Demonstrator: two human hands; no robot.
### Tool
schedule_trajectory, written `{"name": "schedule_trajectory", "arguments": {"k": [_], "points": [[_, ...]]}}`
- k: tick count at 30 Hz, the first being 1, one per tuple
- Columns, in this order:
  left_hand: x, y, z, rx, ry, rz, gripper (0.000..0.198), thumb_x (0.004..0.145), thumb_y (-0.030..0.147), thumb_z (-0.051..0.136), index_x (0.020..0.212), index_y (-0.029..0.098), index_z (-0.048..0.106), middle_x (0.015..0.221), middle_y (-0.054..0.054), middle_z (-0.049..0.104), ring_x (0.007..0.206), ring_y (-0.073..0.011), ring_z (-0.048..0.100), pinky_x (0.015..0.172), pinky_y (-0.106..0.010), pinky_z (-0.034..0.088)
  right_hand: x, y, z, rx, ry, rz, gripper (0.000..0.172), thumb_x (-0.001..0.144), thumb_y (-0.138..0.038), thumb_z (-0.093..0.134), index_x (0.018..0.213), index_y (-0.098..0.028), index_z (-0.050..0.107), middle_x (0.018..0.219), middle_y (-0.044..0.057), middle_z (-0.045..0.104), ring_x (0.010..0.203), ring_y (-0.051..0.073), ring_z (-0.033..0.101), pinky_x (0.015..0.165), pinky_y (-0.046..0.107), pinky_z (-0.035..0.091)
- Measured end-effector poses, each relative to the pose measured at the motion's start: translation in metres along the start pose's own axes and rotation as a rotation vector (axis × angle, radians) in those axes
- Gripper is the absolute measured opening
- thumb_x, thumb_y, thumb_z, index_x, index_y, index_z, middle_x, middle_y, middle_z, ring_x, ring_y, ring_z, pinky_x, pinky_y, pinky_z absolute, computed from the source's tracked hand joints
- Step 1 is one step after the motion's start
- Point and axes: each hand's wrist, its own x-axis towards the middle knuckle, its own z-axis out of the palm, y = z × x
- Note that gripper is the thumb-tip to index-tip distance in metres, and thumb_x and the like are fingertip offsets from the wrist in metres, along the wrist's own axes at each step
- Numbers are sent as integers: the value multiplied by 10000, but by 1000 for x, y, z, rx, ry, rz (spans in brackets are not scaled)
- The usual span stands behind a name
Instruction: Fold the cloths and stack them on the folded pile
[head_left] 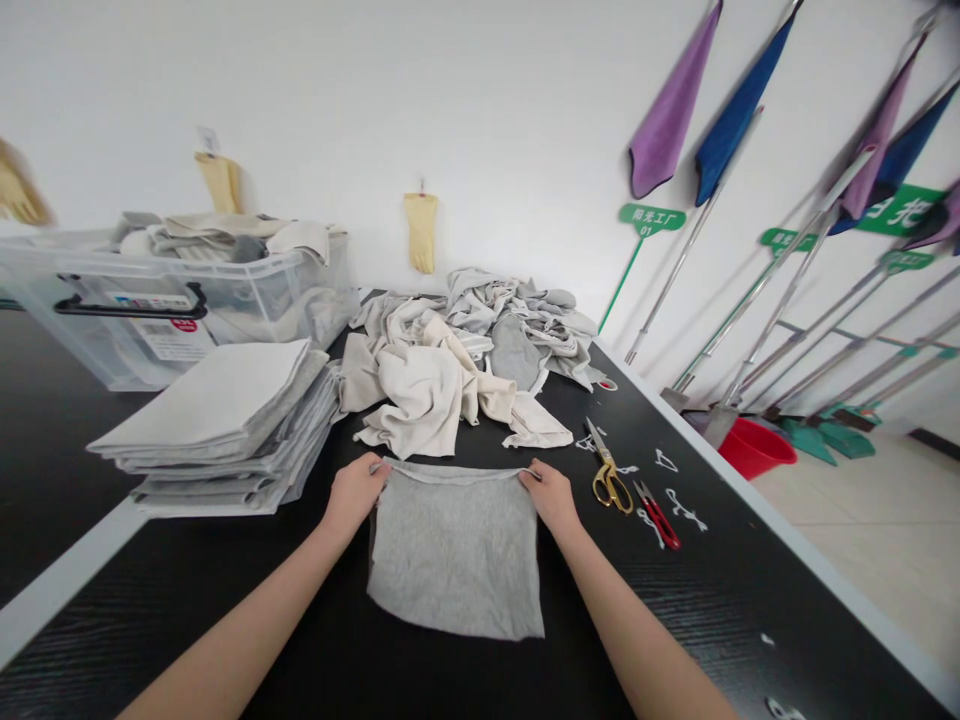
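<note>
A grey piece of cloth (pixel 457 555) lies spread over the black table, its far edge pulled straight between my two hands. My left hand (pixel 358 492) pinches the far left corner, fingers closed on the fabric. At the far right corner, my right hand (pixel 551 494) grips the same edge between thumb and fingers. Just beyond the cloth is a loose pile of crumpled cream cloths (pixel 420 385), with grey cloths (pixel 517 345) heaped behind it. To the left of my left hand stands a stack of flat, folded grey cloths (pixel 217 420).
Gold-handled scissors (pixel 609 475) and red thread snips (pixel 658 515) lie to the right among white scraps (pixel 684 508). A clear plastic bin (pixel 292 300) full of cloths stands at the back left. Yellow gloves (pixel 421 232) hang on the wall. A red bucket (pixel 757 448) sits on the floor.
</note>
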Motion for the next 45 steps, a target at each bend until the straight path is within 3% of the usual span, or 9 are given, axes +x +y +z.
{"name": "schedule_trajectory", "arguments": {"k": [5, 11, 18, 23, 29, 34, 38, 45], "points": [[4, -1, 0, 80, 38, 3, 169, 686, 342, 421, 644, 202, 506, 493, 23, 506, 539, -141, 511, 513, -207, 307, 1, 0, 2, -207, 43, -97, 104, 680, -203, 463, 598, -178, 523, 735, 42, 548, 761, 177, 495, 694, 270, 333], [12, -8, 3, 153, -16, 14, 189, 683, 364, 426, 655, 200, 514, 559, 9, 543, 595, -153, 530, 506, -208, 301, 3, 2, 3, -368, 49, -141, 133, 701, -201, 450, 599, -174, 530, 688, 34, 512, 687, 160, 488, 646, 260, 349], [10, -14, -1, 221, -61, 59, 342, 649, 410, 474, 933, 222, 511, 906, -43, 517, 767, -171, 521, 577, -222, 327, 2, 5, -1, -442, -32, -187, 118, 663, -140, 507, 759, -162, 573, 870, 54, 529, 825, 150, 490, 734, 227, 363], [10, -16, -3, 238, -93, 75, 249, 659, 435, 450, 725, 218, 552, 787, -20, 466, 679, -157, 505, 568, -239, 319, 0, 6, -3, -528, 1, -114, 152, 671, -192, 534, 810, -156, 584, 925, 97, 501, 859, 210, 457, 689, 293, 362], [8, -17, 1, 188, -75, 84, 217, 667, 404, 449, 627, 206, 528, 710, 5, 419, 580, -118, 463, 538, -232, 290, -6, 4, -13, -664, 12, -12, 100, 682, -313, 531, 725, -225, 553, 829, 39, 491, 811, 202, 427, 567, 266, 318], [6, -21, 1, 58, -27, 99, 188, 669, 377, 457, 634, 198, 500, 670, 28, 431, 522, -87, 441, 527, -215, 293, -6, 8, -15, -461, 67, 10, 54, 625, -241, 561, 628, -205, 520, 744, 18, 483, 760, 181, 424, 557, 246, 278], [6, -23, 1, -116, -3, 95, 209, 698, 399, 412, 669, 196, 454, 535, 59, 417, 447, -82, 429, 470, -198, 309, -4, 13, -13, -319, 70, -7, 24, 649, -238, 519, 656, -217, 511, 674, -12, 496, 675, 146, 443, 555, 232, 279], [8, -25, 6, -409, 9, 74, 236, 683, 422, 433, 687, 189, 403, 434, 95, 315, 309, -60, 317, 306, -167, 246, -1, 20, -9, 54, 124, -11, 104, 644, -290, 493, 650, -191, 459, 555, -49, 434, 517, 102, 402, 493, 208, 306]]}}
